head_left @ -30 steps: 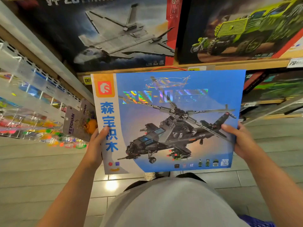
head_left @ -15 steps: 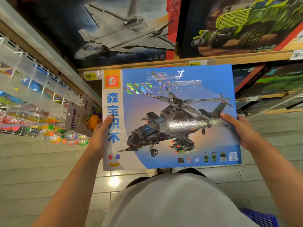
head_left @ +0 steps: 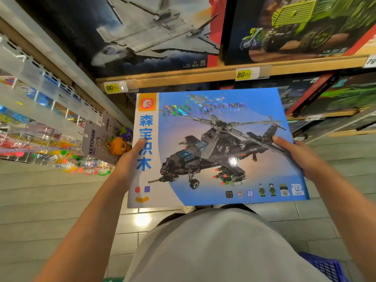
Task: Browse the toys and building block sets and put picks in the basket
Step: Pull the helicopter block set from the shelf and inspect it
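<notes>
Helicopter box (head_left: pixel 219 147), one blue building block set, is held up flat in front of the person's chest, face toward the head camera, just below the wooden shelf (head_left: pixel 203 77). Two hands hold it, one at each side edge. The left hand (head_left: pixel 127 162) grips the white left strip, thumb laid over the blue characters, the other fingers hidden behind the box. The right hand (head_left: pixel 299 155) grips the right edge, thumb pressed on the helicopter's tail, the other fingers also behind.

On the shelf above stand two more boxes: a jet box (head_left: pixel 146 35) on the left and a green truck box (head_left: pixel 301 27) on the right. Two yellow price tags (head_left: pixel 243 74) are clipped to the shelf edge, and part of a third, white one shows at the far right. Further boxes sit on the lower shelves to the right, too dark to count.

At the left, two keychain cards (head_left: pixel 93 142) hang beside the box, with an orange charm in front. One blue basket (head_left: pixel 325 267) shows at the lower right corner, on the floor side of the person's grey shirt.
</notes>
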